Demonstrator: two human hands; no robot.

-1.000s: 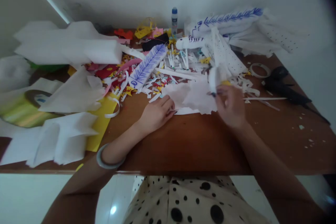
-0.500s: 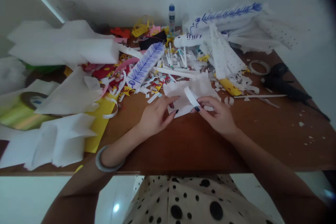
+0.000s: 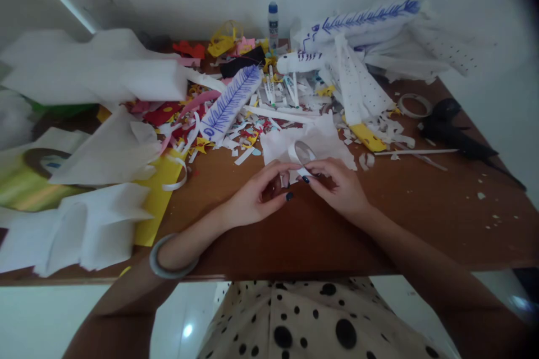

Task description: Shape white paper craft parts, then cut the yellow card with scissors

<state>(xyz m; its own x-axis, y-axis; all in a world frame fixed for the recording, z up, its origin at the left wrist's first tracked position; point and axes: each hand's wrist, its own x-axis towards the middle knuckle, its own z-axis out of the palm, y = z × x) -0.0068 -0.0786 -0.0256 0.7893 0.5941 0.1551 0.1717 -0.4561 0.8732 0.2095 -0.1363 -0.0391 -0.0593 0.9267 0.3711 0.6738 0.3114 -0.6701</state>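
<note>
White and narrow, the ring [image 3: 292, 152] stands tilted above a ragged-edged pale sheet [image 3: 273, 146], near the middle of the tabletop [image 3: 337, 252]. We see the right hand [image 3: 343, 188] pinching its near rim. The left hand [image 3: 256, 193] is parted, thumb well away from the index finger — whose tip is at the rim, touching or just beside it, we cannot tell which. From both hands to the front edge, brown wood leaves us room for moving. Behind the sheet, scraps [image 3: 223, 148] crowd toward the back edge; a black tool [image 3: 467, 137] lies by the right edge.
</note>
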